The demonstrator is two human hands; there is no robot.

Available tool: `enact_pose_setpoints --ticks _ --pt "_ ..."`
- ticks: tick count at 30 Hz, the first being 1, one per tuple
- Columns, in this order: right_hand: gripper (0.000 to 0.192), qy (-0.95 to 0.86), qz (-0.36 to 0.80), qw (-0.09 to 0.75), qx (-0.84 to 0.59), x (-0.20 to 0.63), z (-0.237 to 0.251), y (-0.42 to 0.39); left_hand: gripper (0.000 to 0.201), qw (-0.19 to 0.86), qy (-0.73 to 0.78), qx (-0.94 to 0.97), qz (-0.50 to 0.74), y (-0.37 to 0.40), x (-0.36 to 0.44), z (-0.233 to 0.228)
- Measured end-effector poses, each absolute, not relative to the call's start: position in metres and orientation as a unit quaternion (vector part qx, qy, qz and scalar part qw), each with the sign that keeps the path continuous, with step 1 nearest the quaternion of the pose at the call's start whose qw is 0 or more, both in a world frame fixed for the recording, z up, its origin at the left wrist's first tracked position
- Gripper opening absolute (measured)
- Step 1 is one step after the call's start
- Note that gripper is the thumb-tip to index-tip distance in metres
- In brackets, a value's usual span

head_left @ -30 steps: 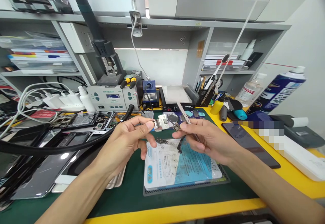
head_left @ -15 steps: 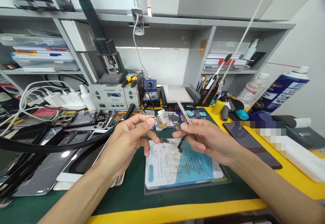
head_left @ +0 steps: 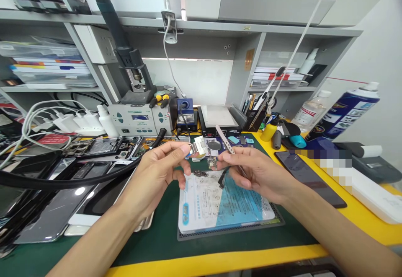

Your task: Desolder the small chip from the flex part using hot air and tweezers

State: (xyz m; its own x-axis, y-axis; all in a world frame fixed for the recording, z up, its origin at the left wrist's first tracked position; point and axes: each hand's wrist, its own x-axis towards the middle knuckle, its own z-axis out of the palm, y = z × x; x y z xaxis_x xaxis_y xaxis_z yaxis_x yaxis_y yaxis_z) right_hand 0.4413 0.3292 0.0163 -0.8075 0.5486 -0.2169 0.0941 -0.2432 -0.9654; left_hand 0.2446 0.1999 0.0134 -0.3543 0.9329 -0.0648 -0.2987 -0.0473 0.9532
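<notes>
My left hand [head_left: 163, 164] pinches a small silver-and-white part [head_left: 199, 146] between thumb and forefinger, the other fingers curled below. Across from it, my right hand [head_left: 254, 166] is closed around metal tweezers [head_left: 225, 140], whose narrow end points up and away. The same hand's fingertips also pinch a tiny electronic piece [head_left: 212, 163]. The two small parts are close together but apart, over the far edge of a white-and-blue printed pad [head_left: 204, 205]. A small dark metal part [head_left: 201, 173] lies on that edge, and a black strip [head_left: 221, 180] lies near my right fingers.
Several phones [head_left: 50, 210] and a thick black hose [head_left: 94, 180] crowd the left. Behind stand a grey control station [head_left: 140, 120] and a black box with a pale plate [head_left: 220, 117]. At right are a dark phone [head_left: 309, 178], a blue spray can [head_left: 348, 109] and a yellow bottle [head_left: 270, 130].
My right hand has shifted slightly left, and its tiny piece now sits nearer the left hand's part. The silver-and-white part has turned, showing more of its pale face.
</notes>
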Motion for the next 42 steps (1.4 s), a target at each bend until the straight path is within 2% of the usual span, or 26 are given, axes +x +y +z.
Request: enact_pose_setpoints --ticks 8,18,20,25,28,42 --pt "0.025 -0.589 0.751 0.15 -0.258 0.442 0.014 0.33 0.035 0.468 0.513 0.324 0.643 0.2 0.246 0.014" --pt "0.03 -0.576 0.766 0.15 -0.243 0.442 0.017 0.326 0.032 0.46 0.502 0.373 0.63 0.196 0.245 0.012" --pt "0.032 -0.587 0.752 0.168 -0.25 0.442 0.017 0.328 0.029 0.413 0.517 0.425 0.617 0.194 0.244 0.011" --pt "0.032 -0.66 0.66 0.25 -0.257 0.443 0.016 0.33 0.027 0.177 0.597 0.57 0.535 0.188 0.245 0.008" --pt "0.027 -0.69 0.623 0.274 -0.247 0.443 0.017 0.329 0.023 0.083 0.589 0.629 0.501 0.188 0.246 0.005" --pt "0.021 -0.743 0.521 0.328 -0.263 0.44 0.022 0.32 0.025 -0.101 0.563 0.688 0.446 0.19 0.244 0.002"
